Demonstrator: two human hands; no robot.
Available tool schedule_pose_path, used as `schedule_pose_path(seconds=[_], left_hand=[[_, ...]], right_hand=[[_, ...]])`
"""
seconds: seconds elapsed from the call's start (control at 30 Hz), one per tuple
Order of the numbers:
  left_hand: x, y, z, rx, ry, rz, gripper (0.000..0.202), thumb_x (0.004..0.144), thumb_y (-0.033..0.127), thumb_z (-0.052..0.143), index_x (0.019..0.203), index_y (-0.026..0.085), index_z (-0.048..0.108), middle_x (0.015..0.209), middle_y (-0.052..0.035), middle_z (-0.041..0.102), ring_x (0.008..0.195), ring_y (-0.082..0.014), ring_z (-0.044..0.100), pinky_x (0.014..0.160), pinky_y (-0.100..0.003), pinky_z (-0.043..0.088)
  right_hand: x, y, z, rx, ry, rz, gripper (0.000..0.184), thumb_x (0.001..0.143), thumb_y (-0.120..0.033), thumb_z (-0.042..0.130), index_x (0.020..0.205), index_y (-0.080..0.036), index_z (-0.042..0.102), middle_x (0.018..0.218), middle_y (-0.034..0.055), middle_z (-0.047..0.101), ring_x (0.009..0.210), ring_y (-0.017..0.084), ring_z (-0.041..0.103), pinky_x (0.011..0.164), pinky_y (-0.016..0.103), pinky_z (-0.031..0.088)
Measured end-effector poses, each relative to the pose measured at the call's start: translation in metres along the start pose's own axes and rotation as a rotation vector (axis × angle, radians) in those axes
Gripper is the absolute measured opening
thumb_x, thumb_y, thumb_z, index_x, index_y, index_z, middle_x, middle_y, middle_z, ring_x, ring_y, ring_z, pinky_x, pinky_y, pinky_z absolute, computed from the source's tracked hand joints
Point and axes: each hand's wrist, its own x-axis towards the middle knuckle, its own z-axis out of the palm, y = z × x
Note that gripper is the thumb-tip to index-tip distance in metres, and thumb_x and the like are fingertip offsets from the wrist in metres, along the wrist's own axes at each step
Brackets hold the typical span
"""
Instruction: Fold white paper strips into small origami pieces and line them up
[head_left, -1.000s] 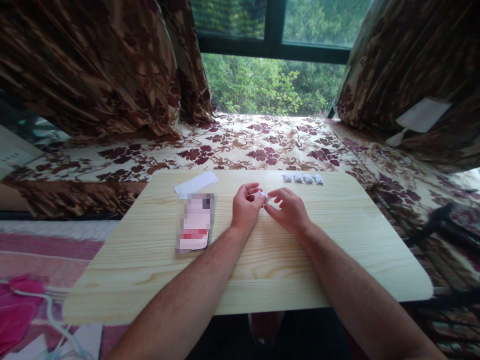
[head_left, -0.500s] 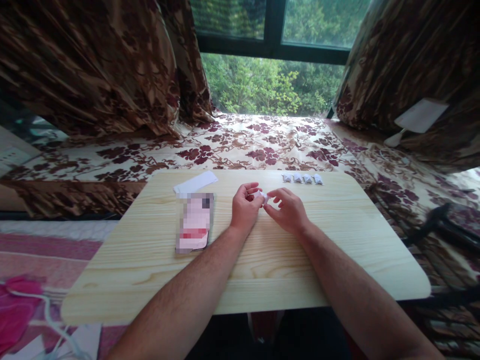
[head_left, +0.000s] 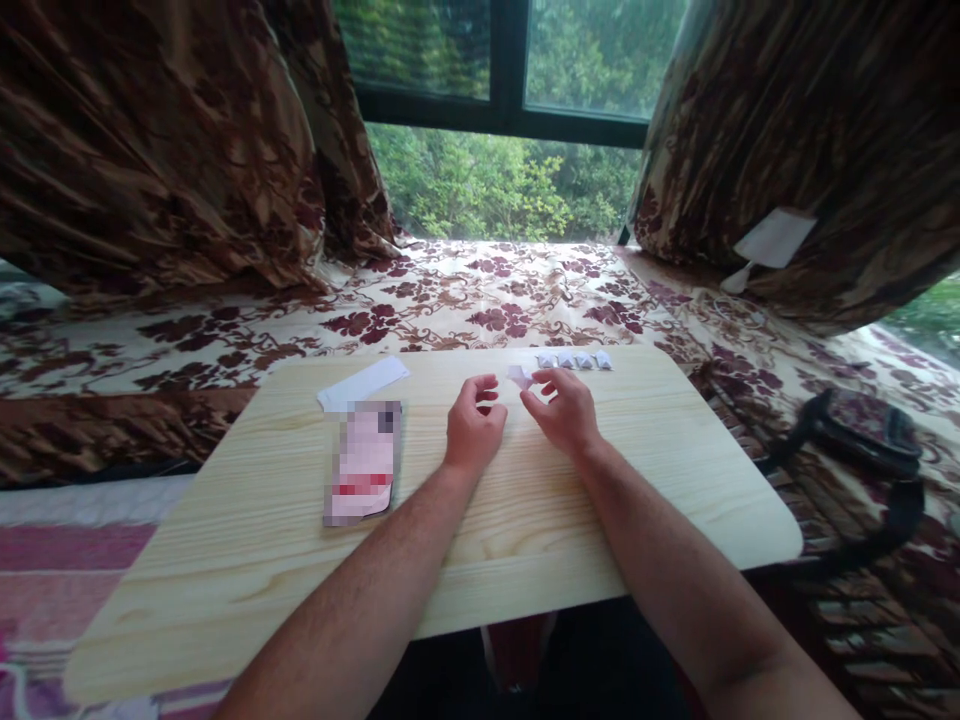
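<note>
Between the fingertips of my right hand (head_left: 564, 408) is a small folded piece of white paper (head_left: 519, 376), its near end hidden by the fingers. My left hand (head_left: 475, 418) rests just left of it, fingers curled but apart, with nothing in them. Beyond my right hand, a row of several small white folded paper pieces (head_left: 574, 360) lies along the far edge of the wooden table (head_left: 510, 540). Toward the left lie white paper strips (head_left: 364, 382), and a phone (head_left: 364, 462) with a pink, blurred-out surface is just in front of them.
Behind the table spreads a ledge covered in floral cloth (head_left: 480, 290), below a window. A small white lamp (head_left: 774, 238) stands at the right by the curtain (head_left: 735, 120). A dark chair (head_left: 862, 470) is close to the table's right side.
My left hand has let go of the folded paper and drawn apart from it. My right hand now holds the paper alone. The whole view has shifted, so the table appears farther left.
</note>
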Motion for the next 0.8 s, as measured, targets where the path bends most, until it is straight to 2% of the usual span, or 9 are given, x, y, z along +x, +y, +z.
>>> schedule_pose_path(seconds=[0.17,0.27,0.37,0.57,0.8], left_hand=[[-0.004,0.003,0.001,0.296,-0.116,0.095,0.029,0.076,0.017,0.060,0.102,0.022,0.072,0.102,-0.0046,0.074,0.098,-0.0221,0.067,0.090,-0.037,0.054],[-0.006,0.003,0.003,0.404,-0.215,0.256,0.024,0.077,0.018,0.061,0.097,0.021,0.075,0.111,-0.0048,0.075,0.111,-0.0237,0.064,0.105,-0.040,0.047],[-0.009,0.003,0.004,0.497,-0.286,0.314,0.023,0.078,0.023,0.063,0.097,0.023,0.076,0.116,-0.0033,0.074,0.114,-0.0249,0.062,0.108,-0.042,0.044],[-0.013,0.004,0.004,0.598,-0.293,0.328,0.021,0.079,0.027,0.065,0.095,0.028,0.078,0.118,-0.0006,0.074,0.116,-0.0261,0.060,0.108,-0.046,0.042],[-0.009,0.001,0.007,0.617,-0.292,0.339,0.021,0.081,0.030,0.063,0.095,0.028,0.079,0.117,0.0002,0.074,0.114,-0.0255,0.062,0.107,-0.045,0.043]], right_hand=[[0.016,0.011,-0.015,-0.034,0.142,0.135,0.025,0.081,-0.039,0.069,0.097,-0.020,0.069,0.096,0.0052,0.073,0.071,0.017,0.064,0.073,0.032,0.052],[0.025,0.020,-0.026,-0.084,0.174,0.227,0.029,0.080,-0.044,0.068,0.097,-0.020,0.070,0.093,0.0053,0.074,0.072,0.019,0.065,0.074,0.032,0.051],[0.030,0.028,-0.035,-0.130,0.175,0.285,0.031,0.081,-0.046,0.066,0.098,-0.021,0.071,0.097,0.0065,0.075,0.077,0.020,0.065,0.076,0.032,0.050],[0.032,0.052,-0.053,-0.269,0.168,0.358,0.030,0.079,-0.046,0.068,0.096,-0.022,0.072,0.095,0.0071,0.075,0.085,0.024,0.067,0.078,0.033,0.049],[0.038,0.106,-0.091,-0.426,0.200,0.491,0.031,0.078,-0.044,0.068,0.099,-0.021,0.073,0.098,0.0084,0.075,0.093,0.027,0.067,0.081,0.035,0.049]])
